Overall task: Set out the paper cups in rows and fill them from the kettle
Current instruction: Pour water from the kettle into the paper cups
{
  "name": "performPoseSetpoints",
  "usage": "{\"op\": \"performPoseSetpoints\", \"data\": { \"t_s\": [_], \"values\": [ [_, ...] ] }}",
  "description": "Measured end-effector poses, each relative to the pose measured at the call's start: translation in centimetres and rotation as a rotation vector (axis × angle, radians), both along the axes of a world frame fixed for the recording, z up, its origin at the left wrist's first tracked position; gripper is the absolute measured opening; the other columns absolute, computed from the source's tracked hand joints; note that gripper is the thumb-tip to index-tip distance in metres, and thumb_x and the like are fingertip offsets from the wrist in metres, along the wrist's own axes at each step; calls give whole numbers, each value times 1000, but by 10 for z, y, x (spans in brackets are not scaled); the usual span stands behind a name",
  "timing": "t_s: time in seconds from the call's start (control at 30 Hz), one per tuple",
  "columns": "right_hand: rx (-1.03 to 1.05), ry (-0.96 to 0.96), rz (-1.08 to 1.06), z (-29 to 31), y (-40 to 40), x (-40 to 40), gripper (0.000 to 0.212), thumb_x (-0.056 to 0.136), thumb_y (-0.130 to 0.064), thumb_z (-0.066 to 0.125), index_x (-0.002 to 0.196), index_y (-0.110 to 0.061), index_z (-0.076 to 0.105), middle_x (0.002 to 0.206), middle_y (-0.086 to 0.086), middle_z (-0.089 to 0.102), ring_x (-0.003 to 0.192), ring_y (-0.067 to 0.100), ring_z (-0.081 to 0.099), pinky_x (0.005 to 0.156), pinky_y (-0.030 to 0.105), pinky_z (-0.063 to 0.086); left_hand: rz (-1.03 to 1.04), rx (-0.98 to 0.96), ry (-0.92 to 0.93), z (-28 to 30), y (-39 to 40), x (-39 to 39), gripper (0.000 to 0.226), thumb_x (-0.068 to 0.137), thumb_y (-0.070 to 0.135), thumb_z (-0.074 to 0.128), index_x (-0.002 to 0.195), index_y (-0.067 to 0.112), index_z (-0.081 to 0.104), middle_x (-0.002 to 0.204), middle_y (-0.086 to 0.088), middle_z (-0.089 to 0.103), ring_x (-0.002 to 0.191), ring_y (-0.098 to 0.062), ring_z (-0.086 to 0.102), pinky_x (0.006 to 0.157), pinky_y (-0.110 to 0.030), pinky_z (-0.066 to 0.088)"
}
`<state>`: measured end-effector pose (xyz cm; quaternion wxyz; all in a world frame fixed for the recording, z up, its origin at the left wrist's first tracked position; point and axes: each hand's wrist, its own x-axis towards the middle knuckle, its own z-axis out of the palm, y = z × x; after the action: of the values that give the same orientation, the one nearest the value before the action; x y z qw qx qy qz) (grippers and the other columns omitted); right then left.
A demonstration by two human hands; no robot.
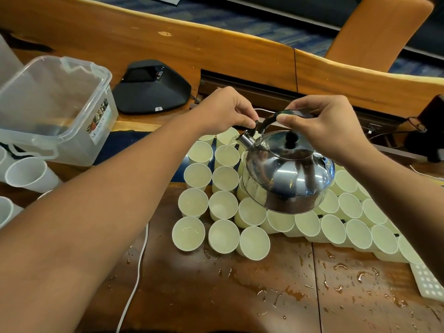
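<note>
A shiny steel kettle (288,174) hangs tilted over several rows of pale paper cups (223,205) on the wooden table (240,296). My right hand (329,131) grips its black arched handle (271,120) from above. My left hand (225,109) pinches the black spout-cap lever (252,127), holding the spout (245,138) uncovered. A thin stream of water falls from the spout into a cup (227,156) in the second column. The kettle body hides several cups behind and beneath it.
A clear plastic box (79,131) stands at the left, with translucent plastic cups (28,174) beside it. A black conference phone (151,88) sits behind. Water drops (295,284) spot the table's front. A white cable (137,280) runs down the left. A white perforated tray (427,282) lies at the right.
</note>
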<state>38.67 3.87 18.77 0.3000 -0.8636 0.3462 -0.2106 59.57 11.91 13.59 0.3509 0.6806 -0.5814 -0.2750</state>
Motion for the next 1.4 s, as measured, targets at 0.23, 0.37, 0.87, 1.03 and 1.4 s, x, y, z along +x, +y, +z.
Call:
{"op": "performPoseSetpoints", "data": {
  "t_s": [0.23, 0.37, 0.87, 1.03, 1.4],
  "values": [
    [8, -32, -11, 0, 0, -3, 20, 81, -40, 79, 90, -23, 75, 82, -6, 72, 75, 12, 68, 69, 33, 56, 0, -6, -24, 3, -3, 0, 15, 86, 24, 76, 100, 25, 80, 90, 13, 74, 87, 1, 63, 85, -23, 50],
    [1, -56, -26, -1, 2, -5, 21, 81, -40, 79, 91, -22, 75, 81, -6, 72, 74, 12, 67, 68, 32, 54, 1, -10, -36, 6, -4, -1, 14, 86, 24, 76, 100, 26, 79, 86, 17, 72, 85, 4, 62, 79, -17, 47],
    [-13, -89, -27, 9, 17, -26, 17, 81, -38, 79, 91, -25, 75, 79, -12, 70, 68, -1, 62, 66, 24, 51, -37, -28, -53, 21, 11, -16, 15, 85, 23, 76, 100, 25, 80, 85, 18, 72, 77, 10, 62, 75, -15, 47],
    [9, -95, -36, 7, 24, -35, 20, 79, -40, 81, 90, -24, 75, 81, -6, 73, 73, 11, 67, 67, 29, 54, -49, -22, -45, 23, 22, -25, 14, 85, 21, 77, 99, 24, 80, 89, 14, 74, 84, 3, 66, 85, -23, 54],
    [24, -54, -12, -2, 40, -42, 21, 78, -42, 81, 90, -26, 74, 78, -8, 69, 66, 0, 59, 65, 24, 47, -46, 14, -5, 12, 41, -35, 12, 85, 18, 77, 94, 26, 79, 76, 18, 72, 76, 3, 66, 74, -15, 51]
  ]
}}
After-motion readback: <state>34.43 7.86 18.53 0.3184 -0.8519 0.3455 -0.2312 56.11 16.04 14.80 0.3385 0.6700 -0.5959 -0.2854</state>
